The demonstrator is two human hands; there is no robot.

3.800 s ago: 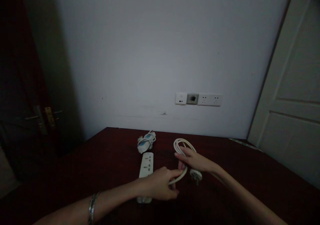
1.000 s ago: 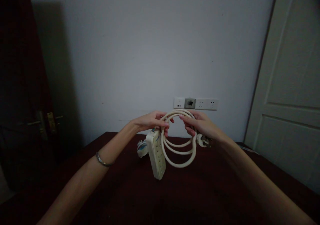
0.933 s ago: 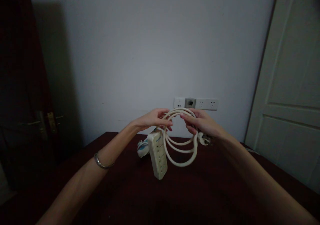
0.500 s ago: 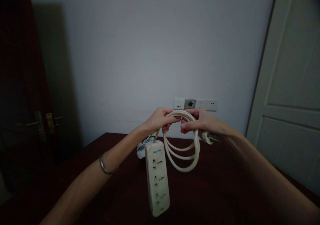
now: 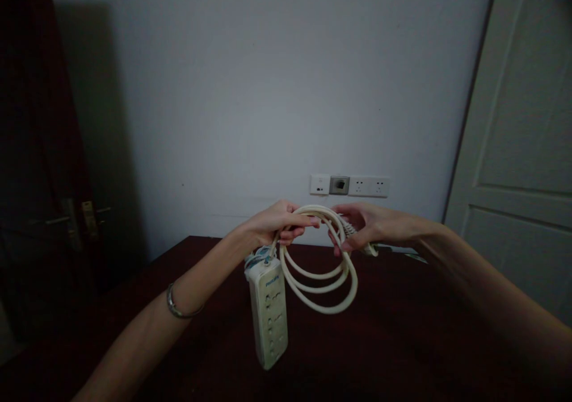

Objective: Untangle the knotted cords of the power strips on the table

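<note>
My left hand (image 5: 288, 222) is closed on the left side of a coiled white power cord (image 5: 328, 310). Just below it hangs a white power strip (image 5: 271, 318) marked PHILIPS, its socket face toward me and slightly tilted. On the coil's right side, my right hand (image 5: 360, 226) pinches the cord near its ribbed end. The plug (image 5: 370, 249) is mostly hidden behind that hand. Several loops of cord dangle between both hands, above the dark table.
A dark red table (image 5: 357, 342) spreads beneath my hands. Wall sockets (image 5: 369, 186) sit on the pale wall behind. Behind the power strip is a partly hidden blue-and-white item (image 5: 258, 258). Doors stand at left (image 5: 40, 152) and right (image 5: 522, 152).
The power strip has swung up and left and turned slightly. My right hand has shifted a little down and right along the coil, and the plug's prongs no longer show.
</note>
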